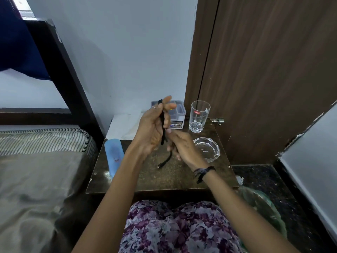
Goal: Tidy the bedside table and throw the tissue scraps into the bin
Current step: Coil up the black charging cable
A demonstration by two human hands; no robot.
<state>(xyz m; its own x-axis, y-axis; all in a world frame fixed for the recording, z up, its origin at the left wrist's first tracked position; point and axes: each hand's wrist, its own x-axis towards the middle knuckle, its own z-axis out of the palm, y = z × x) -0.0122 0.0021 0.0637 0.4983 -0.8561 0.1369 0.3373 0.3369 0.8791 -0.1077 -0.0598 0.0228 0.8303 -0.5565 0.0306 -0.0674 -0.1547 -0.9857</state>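
Observation:
A black cable (162,128) is looped in my left hand (153,128), which holds it upright above the dark bedside table (164,178). My right hand (182,145) grips the lower stretch of the same cable just to the right, and the plug end (160,165) dangles down to the tabletop. A white tissue scrap (239,179) lies on the floor by the table's right edge. Beside it, at the lower right, is a bin lined with a green bag (262,203).
On the table stand a clear drinking glass (199,115), a glass ashtray (207,149), a grey plastic container (177,115) at the back and a blue case (113,156) on the left edge. The bed (36,170) lies left, a wooden door (264,79) right.

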